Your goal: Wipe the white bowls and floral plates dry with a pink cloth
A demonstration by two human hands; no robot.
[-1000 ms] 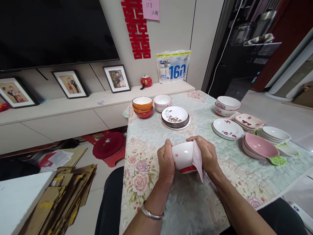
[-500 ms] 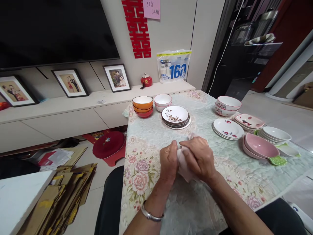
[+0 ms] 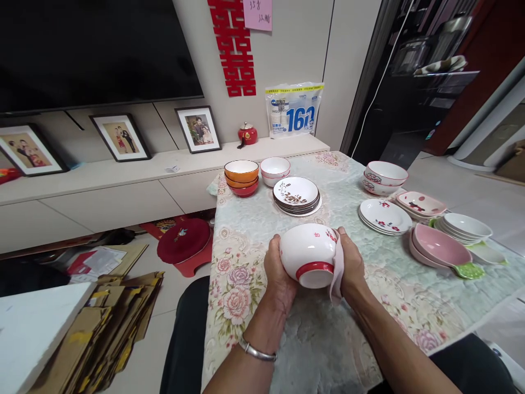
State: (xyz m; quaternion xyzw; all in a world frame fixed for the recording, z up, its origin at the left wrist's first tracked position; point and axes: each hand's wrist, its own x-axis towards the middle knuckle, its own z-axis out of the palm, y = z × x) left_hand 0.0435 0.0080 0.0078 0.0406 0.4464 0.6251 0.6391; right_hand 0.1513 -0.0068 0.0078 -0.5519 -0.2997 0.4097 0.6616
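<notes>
A white bowl (image 3: 307, 249) with a red foot ring and red flowers is tilted over the table, its base facing me. My left hand (image 3: 279, 268) is closed round its left side, the thumb near the rim. On the other side my right hand (image 3: 350, 262) presses a pale pink cloth (image 3: 337, 271) against the bowl, and the cloth's lower end hangs down. The bowl's inside is hidden from view. Just beyond it is a stack of white plates (image 3: 296, 191) with dark rims and brown flowers.
Orange and red bowls (image 3: 241, 178) and pink-rimmed bowls (image 3: 275, 169) are stacked at the back left. To the right are flowered plates (image 3: 384, 216), white bowls (image 3: 384, 176), square dishes (image 3: 421, 203), pink dishes (image 3: 441, 244) and small white bowls (image 3: 467, 225). A red stool (image 3: 184, 241) is beside the table.
Earlier both hands were close together, clenched around the cloth, and no bowl was visible. Now they are farther apart with the bowl between them, its base turned to me.
</notes>
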